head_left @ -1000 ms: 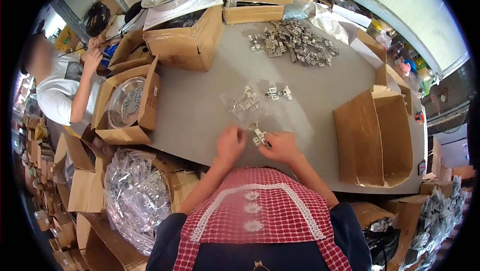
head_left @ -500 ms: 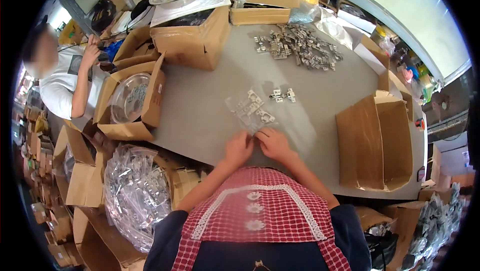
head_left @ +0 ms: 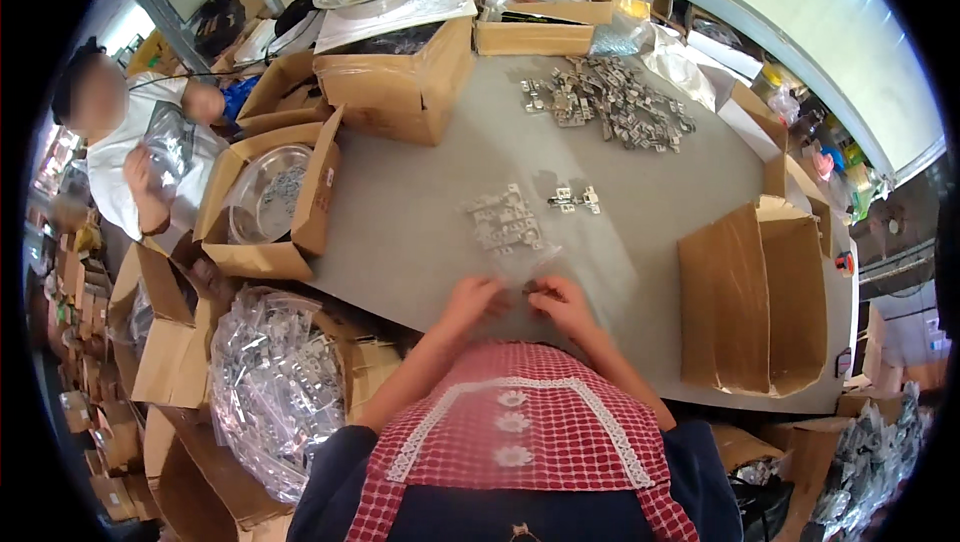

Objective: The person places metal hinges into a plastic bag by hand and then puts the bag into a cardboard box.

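Note:
A clear plastic bag (head_left: 508, 222) with several metal hinge parts in it lies flat on the grey table, its mouth end toward me. Just short of that end, my right hand (head_left: 562, 304) is closed, with a small dark bit at its fingertips that I cannot make out. My left hand (head_left: 476, 300) hovers opposite, a short gap away; motion smears its fingers. Right of the bag lie loose metal hinges (head_left: 573, 199). Farther back is a heap of similar hinge parts (head_left: 625, 107).
An open carton (head_left: 722, 302) stands at the right. Another carton at the left holds a metal bowl (head_left: 245, 207) of small pieces. Filled plastic bags (head_left: 275, 382) bulge beside the table's left edge. A co-worker (head_left: 150, 147) at the far left holds a clear bag.
My hands have moved apart from each other and slightly back from the bag, which now lies by itself. The co-worker's hands have lowered, with a clear bag now showing.

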Demonstrator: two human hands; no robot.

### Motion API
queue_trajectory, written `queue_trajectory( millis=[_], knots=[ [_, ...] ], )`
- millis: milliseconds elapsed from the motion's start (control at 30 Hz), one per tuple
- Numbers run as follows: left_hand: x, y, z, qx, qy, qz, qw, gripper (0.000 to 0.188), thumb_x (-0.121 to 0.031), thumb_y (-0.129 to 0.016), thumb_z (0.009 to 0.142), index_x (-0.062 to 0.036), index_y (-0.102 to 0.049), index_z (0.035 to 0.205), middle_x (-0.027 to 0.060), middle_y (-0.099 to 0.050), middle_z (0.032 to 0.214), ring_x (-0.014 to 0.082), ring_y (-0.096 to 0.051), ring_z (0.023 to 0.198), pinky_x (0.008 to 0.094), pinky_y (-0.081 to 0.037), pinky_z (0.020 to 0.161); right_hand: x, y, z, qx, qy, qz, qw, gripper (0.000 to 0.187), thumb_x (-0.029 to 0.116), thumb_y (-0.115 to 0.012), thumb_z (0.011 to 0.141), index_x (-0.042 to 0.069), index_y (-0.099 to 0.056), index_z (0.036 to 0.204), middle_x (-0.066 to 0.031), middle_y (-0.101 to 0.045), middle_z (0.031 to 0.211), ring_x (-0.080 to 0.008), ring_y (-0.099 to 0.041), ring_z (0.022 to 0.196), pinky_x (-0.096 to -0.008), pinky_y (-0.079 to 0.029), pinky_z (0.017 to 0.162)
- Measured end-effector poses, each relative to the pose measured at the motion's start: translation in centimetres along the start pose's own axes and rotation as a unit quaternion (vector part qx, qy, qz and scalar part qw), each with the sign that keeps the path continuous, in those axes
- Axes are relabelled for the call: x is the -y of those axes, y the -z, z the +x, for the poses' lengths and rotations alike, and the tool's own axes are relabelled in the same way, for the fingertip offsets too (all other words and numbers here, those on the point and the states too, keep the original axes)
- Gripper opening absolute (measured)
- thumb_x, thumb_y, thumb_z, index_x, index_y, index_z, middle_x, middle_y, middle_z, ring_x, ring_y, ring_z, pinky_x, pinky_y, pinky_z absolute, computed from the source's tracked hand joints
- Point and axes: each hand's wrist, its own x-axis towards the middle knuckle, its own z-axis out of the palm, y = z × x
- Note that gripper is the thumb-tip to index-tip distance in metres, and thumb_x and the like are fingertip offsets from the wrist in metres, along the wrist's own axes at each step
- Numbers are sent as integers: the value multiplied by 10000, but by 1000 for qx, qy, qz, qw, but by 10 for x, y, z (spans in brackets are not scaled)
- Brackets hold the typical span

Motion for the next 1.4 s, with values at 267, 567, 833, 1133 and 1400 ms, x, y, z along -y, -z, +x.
queue_trajectory(
  millis=[267,567,833,1133,1400],
  knots=[
    [16,-2,18,-9,-94,-46,994,160,-209,-621,871,-58,-661,839,42,-654,730,108,-586,618,235,-414,517,44,-26,12,51,-176,162,970,249,285,-616,937,36,-624,946,-56,-628,824,-126,-562,623,-263,-419,480],
    [21,-1,-20,20,-88,-62,994,162,-218,-609,885,-66,-663,867,43,-671,752,124,-593,627,251,-435,559,26,-26,24,111,-232,118,959,195,214,-578,890,42,-608,803,-45,-571,665,-121,-481,482,-257,-311,393],
    [36,-4,-14,-12,-182,-115,976,156,-162,-574,894,-46,-603,794,44,-611,677,133,-602,604,276,-475,558,6,10,26,15,-210,191,959,218,217,-586,842,130,-499,662,-3,-469,539,-113,-380,381,-262,-246,347],
    [54,43,-39,-97,-60,-116,987,167,-201,-567,875,-53,-625,825,51,-644,710,118,-612,636,256,-471,571,19,68,14,-65,-97,104,988,221,251,-597,856,84,-566,715,-19,-502,558,-116,-391,383,-268,-262,342],
    [38,23,-41,44,8,-89,995,171,-202,-596,868,-46,-661,893,87,-700,758,114,-579,568,226,-387,478,28,-14,-3,128,-245,33,960,288,315,-695,866,29,-662,854,-26,-601,667,-110,-524,533,-249,-359,425]
  ],
)
